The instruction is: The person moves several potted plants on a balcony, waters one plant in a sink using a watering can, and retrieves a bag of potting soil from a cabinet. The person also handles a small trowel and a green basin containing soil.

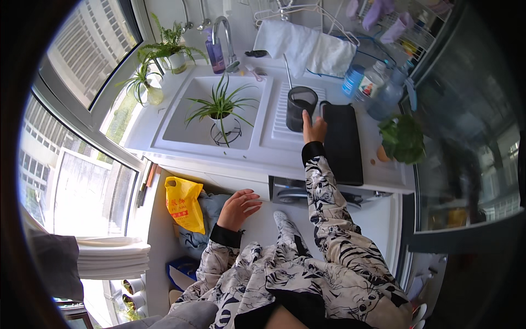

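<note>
My right hand (314, 126) is on the near side of a dark mesh cup (294, 113), its thumb up along the wall and the fingers mostly hidden. The cup stands on the ribbed drainboard (279, 127) with a thin pale rod (287, 70) rising beside its far rim. My left hand (238, 209) hangs in front of the cabinet, fingers apart and holding nothing. A spider plant (222, 105) in a white pot (224, 122) sits on a black wire stand (238, 133) in the white sink (176, 123).
A black flat case (343, 144) lies right of the drainboard. Plastic bottles (370, 80) and a leafy plant (402, 137) stand farther right. The faucet (224, 33), a purple pump bottle (215, 53) and a potted fern (176, 59) are behind the sink. A yellow plastic bag (187, 205) is below.
</note>
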A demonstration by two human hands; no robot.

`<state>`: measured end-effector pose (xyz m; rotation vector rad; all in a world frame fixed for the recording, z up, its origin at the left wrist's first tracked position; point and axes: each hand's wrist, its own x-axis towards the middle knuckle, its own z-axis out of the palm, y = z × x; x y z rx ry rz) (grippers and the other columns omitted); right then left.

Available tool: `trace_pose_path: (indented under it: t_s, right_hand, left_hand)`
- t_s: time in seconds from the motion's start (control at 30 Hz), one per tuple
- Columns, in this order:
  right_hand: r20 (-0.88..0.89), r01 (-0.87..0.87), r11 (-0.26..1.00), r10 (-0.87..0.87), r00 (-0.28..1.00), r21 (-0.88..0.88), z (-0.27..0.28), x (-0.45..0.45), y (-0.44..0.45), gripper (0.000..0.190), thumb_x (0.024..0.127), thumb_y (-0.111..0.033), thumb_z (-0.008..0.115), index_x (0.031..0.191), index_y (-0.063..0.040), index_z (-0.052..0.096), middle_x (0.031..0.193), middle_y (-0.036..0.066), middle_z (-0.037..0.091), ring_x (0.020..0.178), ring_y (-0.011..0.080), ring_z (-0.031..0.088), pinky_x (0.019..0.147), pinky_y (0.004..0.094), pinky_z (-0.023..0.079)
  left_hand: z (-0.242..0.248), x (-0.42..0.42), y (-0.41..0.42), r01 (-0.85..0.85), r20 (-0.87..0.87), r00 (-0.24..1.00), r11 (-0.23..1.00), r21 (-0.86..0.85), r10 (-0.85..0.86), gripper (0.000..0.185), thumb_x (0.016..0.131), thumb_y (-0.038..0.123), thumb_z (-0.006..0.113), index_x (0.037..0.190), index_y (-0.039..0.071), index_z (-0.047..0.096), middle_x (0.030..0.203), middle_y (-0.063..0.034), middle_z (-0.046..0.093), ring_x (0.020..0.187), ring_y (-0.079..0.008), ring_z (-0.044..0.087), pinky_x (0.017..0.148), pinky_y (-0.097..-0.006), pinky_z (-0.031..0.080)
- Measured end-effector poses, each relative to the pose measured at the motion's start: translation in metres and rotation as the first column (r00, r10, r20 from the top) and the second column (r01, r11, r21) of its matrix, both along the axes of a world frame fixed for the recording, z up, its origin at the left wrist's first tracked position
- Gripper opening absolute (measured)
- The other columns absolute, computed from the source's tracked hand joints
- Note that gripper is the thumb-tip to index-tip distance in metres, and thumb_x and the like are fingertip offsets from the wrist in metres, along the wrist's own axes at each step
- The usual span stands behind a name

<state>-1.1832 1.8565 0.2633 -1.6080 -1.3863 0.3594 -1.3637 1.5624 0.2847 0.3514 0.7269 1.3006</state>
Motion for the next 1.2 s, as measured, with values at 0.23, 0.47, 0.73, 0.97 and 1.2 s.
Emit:
trace_pose_path:
  t_s: [0.23, 0.47, 0.73, 0.97, 1.2]
  right_hand:
    - [-0.399, -0.101, 0.949, -0.028, 0.916, -0.299, 0.019, -0.004, 0.022, 0.067, 0.074, -0.06, 0.057, 0.047, 0.001, 0.056, 0.042, 0.009, 0.05, 0.042, 0.0184, 0.048, 0.048, 0.0338, 0.038]
    - [-0.663, -0.145, 0.956, -0.065, 0.745, -0.256, 0.066, 0.011, -0.01, 0.048, 0.074, -0.026, 0.07, 0.045, -0.011, 0.035, 0.047, -0.007, 0.029, 0.044, 0.0041, 0.023, 0.043, 0.0264, 0.014]
    - [-0.6, -0.416, 0.8, 0.09, 0.795, -0.431, 0.122, 0.016, -0.045, 0.049, 0.076, -0.023, 0.065, 0.045, -0.013, 0.029, 0.046, -0.008, 0.026, 0.042, 0.0031, 0.019, 0.043, 0.0252, 0.01]
    - [-0.573, -0.494, 0.729, 0.172, 0.801, -0.473, 0.138, -0.016, -0.06, 0.047, 0.077, -0.023, 0.064, 0.044, -0.011, 0.032, 0.046, -0.007, 0.028, 0.043, 0.0038, 0.02, 0.044, 0.0262, 0.013]
    - [-0.483, -0.462, 0.708, 0.193, 0.854, -0.534, 0.153, -0.036, -0.062, 0.052, 0.079, -0.026, 0.064, 0.044, -0.009, 0.03, 0.047, -0.007, 0.026, 0.046, 0.0038, 0.019, 0.045, 0.0275, 0.012]
  left_hand:
    - [0.024, -0.063, 0.056, -0.291, 0.004, 0.957, 0.957, 0.014, 0.291, 0.027, 0.089, 0.014, 0.046, 0.112, 0.0, 0.046, 0.105, -0.0142, 0.057, 0.098, -0.0277, 0.057, 0.088, -0.0377, 0.045]
    - [0.017, -0.149, 0.115, -0.433, -0.223, 0.877, 0.901, 0.016, 0.425, 0.027, 0.088, 0.015, 0.046, 0.11, 0.0, 0.048, 0.103, -0.013, 0.058, 0.096, -0.0254, 0.058, 0.087, -0.035, 0.046]
    - [-0.025, -0.203, 0.192, -0.544, -0.252, 0.82, 0.837, -0.062, 0.514, 0.026, 0.085, 0.011, 0.046, 0.108, 0.0, 0.05, 0.104, -0.0134, 0.057, 0.096, -0.0252, 0.058, 0.087, -0.0352, 0.046]
    - [-0.105, -0.224, 0.252, -0.576, -0.765, 0.548, 0.816, -0.052, 0.338, 0.02, 0.079, 0.008, 0.051, 0.093, -0.001, 0.06, 0.087, -0.009, 0.064, 0.078, -0.0168, 0.062, 0.069, -0.0267, 0.049]
    - [-0.082, -0.221, 0.259, -0.617, -0.69, 0.566, 0.787, 0.008, 0.451, 0.02, 0.078, 0.005, 0.05, 0.093, -0.005, 0.059, 0.084, -0.0105, 0.064, 0.075, -0.0165, 0.063, 0.068, -0.0253, 0.049]
